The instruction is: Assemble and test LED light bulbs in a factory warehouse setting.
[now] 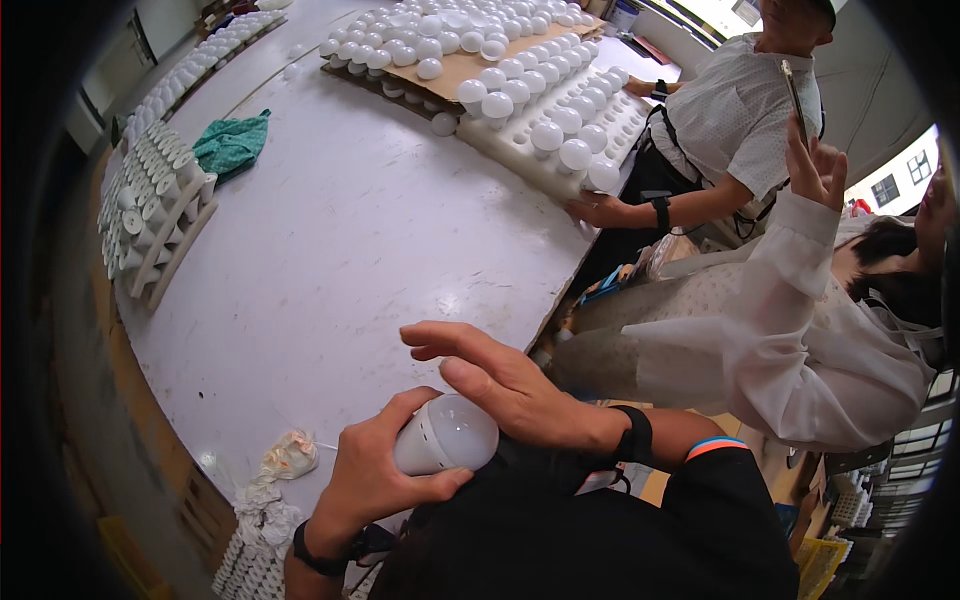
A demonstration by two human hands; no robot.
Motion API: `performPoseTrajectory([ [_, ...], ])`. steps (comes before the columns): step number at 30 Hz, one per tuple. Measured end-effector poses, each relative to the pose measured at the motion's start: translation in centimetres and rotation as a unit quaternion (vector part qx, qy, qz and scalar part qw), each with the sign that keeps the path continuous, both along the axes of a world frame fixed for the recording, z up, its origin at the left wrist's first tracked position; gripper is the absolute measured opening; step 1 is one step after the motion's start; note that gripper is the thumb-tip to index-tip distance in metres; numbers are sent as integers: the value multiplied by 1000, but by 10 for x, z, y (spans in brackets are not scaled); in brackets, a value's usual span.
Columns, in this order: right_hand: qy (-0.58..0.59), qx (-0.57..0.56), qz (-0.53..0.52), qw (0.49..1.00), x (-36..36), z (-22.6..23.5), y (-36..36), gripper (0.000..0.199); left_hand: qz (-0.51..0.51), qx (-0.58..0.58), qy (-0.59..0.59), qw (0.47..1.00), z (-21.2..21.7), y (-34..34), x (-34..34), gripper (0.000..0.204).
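Clearly, our left hand [370, 463] grasps a white LED bulb [447, 436] by its housing, presumably to leave the dome [472, 428] uncovered, near the tabletop [350, 250] edge closest to us. Our right hand [520, 393], unclenched and holding nothing, spreads beside the dome (we cannot tell whether it touches). Farther off, a foam tray [507, 147] seats more bulbs [547, 136], likely to keep them apart; a co-worker's hand [598, 210] rests at its corner. The scuffed white surface also carries a green cloth [232, 145], and windows [918, 168] show at the room's right.
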State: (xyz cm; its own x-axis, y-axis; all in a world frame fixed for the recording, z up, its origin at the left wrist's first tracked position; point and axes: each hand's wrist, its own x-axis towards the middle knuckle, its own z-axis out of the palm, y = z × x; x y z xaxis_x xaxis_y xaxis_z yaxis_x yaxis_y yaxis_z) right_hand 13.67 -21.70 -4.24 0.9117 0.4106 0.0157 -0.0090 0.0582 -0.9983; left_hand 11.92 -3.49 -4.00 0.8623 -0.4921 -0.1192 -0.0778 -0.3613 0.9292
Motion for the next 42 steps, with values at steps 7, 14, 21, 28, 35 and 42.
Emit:
performPoseTrajectory([
  [7, 91, 8, 110, 990, 10, 2, 24, 32, 7, 24, -33, 999, -1, 6, -4, 68],
  [14, 73, -3, 157, 985, 8, 13, 33, 32, -27, 24, -142, 989, 2, 20, -9, 84],
  [21, 74, 10, 164, 984, 5, 24, 43, 30, -16, 80, -150, 985, 12, 23, -20, 86],
  [28, 190, 33, 144, 971, 20, 8, 53, 31, 40, -18, 45, 998, -8, 34, -17, 90],
  [35, 194, -33, 145, 970, 52, -9, 54, 50, 41, -521, 438, 731, -69, 17, 4, 87],
  [42, 187, 86, 236, 950, 51, -20, 31, 63, -1, -619, 464, 634, -88, 14, 2, 81],
])
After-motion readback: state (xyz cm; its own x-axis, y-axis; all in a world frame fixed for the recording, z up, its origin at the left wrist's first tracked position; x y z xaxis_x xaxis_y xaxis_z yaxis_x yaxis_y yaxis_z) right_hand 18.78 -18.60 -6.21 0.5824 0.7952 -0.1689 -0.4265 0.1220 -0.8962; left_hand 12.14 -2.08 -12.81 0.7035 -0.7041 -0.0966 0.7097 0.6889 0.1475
